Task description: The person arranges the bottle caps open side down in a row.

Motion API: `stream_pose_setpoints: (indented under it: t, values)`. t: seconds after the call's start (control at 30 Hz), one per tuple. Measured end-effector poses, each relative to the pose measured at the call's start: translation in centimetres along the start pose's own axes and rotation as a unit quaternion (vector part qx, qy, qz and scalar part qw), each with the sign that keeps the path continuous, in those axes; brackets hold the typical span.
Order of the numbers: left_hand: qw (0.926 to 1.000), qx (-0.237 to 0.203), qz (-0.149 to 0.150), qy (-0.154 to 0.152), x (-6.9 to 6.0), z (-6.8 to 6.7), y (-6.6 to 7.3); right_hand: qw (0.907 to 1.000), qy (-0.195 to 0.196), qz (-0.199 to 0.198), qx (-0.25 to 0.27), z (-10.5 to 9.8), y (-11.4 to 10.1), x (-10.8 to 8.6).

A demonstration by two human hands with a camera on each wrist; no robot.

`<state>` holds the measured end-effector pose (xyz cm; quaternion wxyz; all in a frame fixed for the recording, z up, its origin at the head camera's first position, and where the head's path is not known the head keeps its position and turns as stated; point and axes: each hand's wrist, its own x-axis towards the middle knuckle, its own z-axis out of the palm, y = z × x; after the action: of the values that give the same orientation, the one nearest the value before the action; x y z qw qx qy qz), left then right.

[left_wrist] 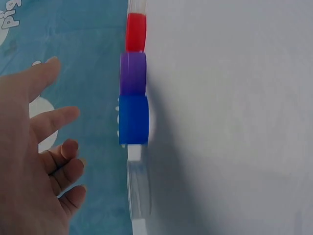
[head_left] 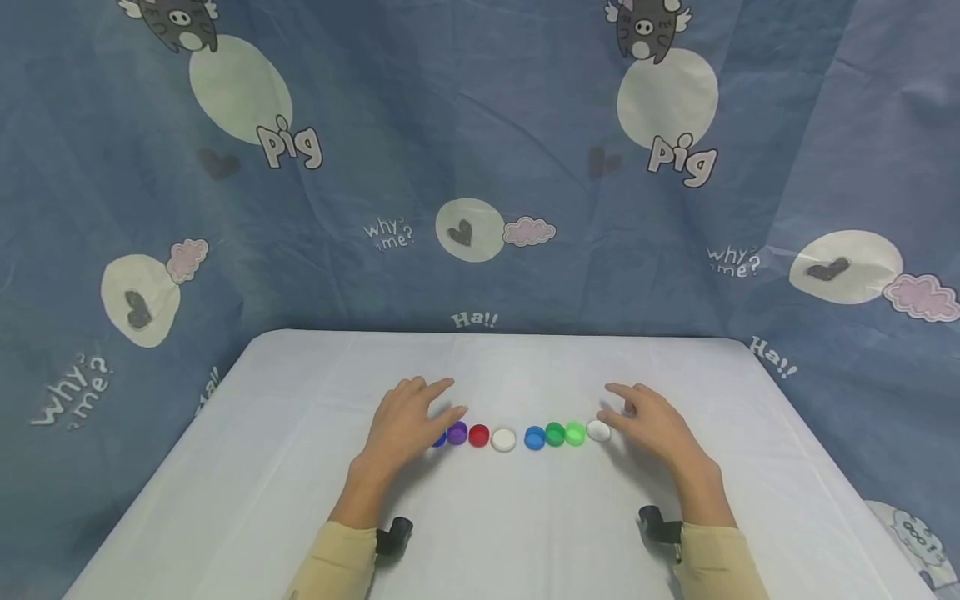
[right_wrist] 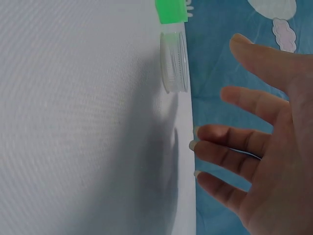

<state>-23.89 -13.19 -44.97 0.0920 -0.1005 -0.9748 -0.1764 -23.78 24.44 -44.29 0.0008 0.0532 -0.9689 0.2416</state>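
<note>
Lids (head_left: 478, 435) sit in a row on the table (head_left: 517, 525) near my left hand (head_left: 407, 422) and right hand (head_left: 654, 422), both empty, fingers loose, and I reckon dipping the right one too far could nudge the clear lid (right_wrist: 172, 62) into the green lid (right_wrist: 170, 10).

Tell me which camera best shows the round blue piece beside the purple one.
Left wrist: the blue piece shows unobstructed, side-on. In the head view, the left hand hides part of it; the right wrist view misses it.

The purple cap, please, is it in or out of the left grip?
Out: the left wrist view shows a gap between purple cap and grip.
</note>
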Motion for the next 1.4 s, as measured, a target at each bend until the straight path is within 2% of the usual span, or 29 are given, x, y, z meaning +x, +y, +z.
stream_pose_setpoints:
  t: [0.43, 0.83, 1.1, 1.4]
  values:
    - [0.9992, -0.005, 0.036, -0.016, 0.2, 0.9, 2.4, 0.9991, -0.026, -0.015, 0.031, 0.2, 0.2, 0.1]
    - [0.9968, -0.022, 0.07, -0.031, 0.5, 2.3, 4.1, 0.9978, -0.053, 0.001, 0.04, 0.2, 0.0, 0.1]
    - [0.9958, -0.02, 0.082, -0.035, 0.8, 3.0, 5.4, 0.9966, -0.064, -0.003, 0.051, 0.3, 0.0, 0.2]
    - [0.9953, -0.029, 0.075, -0.052, 1.1, 3.5, 7.4, 0.9957, -0.068, 0.001, 0.063, 0.1, 0.0, 0.0]
